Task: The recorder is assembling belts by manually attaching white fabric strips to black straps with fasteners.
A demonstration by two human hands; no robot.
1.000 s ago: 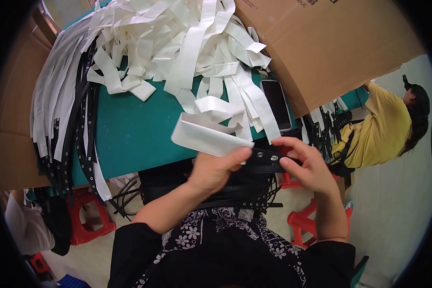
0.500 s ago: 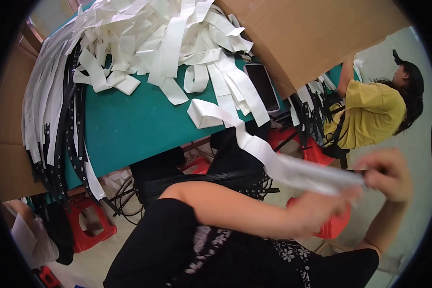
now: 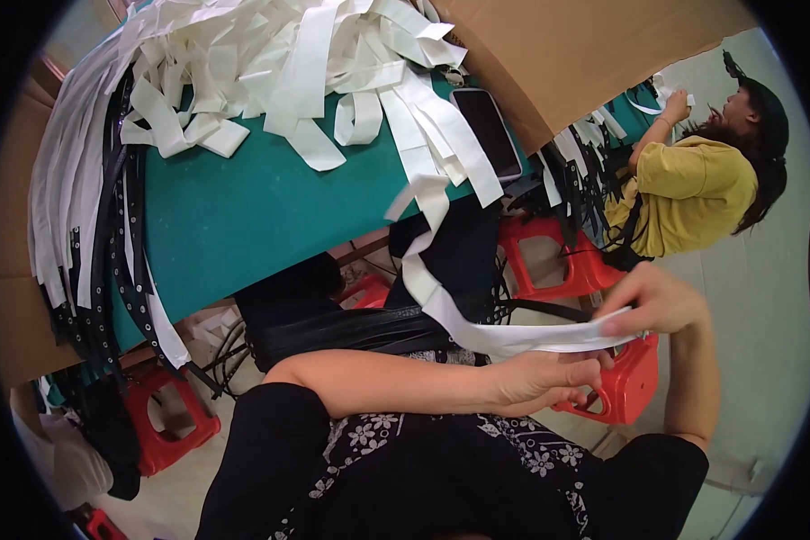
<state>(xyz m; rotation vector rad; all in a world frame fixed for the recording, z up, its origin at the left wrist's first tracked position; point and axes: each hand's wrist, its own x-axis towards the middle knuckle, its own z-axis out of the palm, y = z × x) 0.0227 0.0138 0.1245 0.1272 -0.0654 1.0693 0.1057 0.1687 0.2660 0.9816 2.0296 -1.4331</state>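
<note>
Green counter (image 3: pixel 243 216) heaped with white strips, both hands working below its edge.

Off the counter's near edge, the right hand (image 3: pixel 657 301) pinches the end of a long white strip (image 3: pixel 513 337) that trails up to the pile of white strips (image 3: pixel 288 63); the left hand (image 3: pixel 540 382) closes its grip on the same strip from beneath. A dark phone (image 3: pixel 488 133) lies by a cardboard box (image 3: pixel 585 54). Another person in a yellow shirt (image 3: pixel 693 193) works at the right.

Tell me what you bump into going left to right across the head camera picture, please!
Black studded belts hanging off the table edge → green table → black phone → left hand → right hand pinching the white strip → person in a yellow shirt.
</note>
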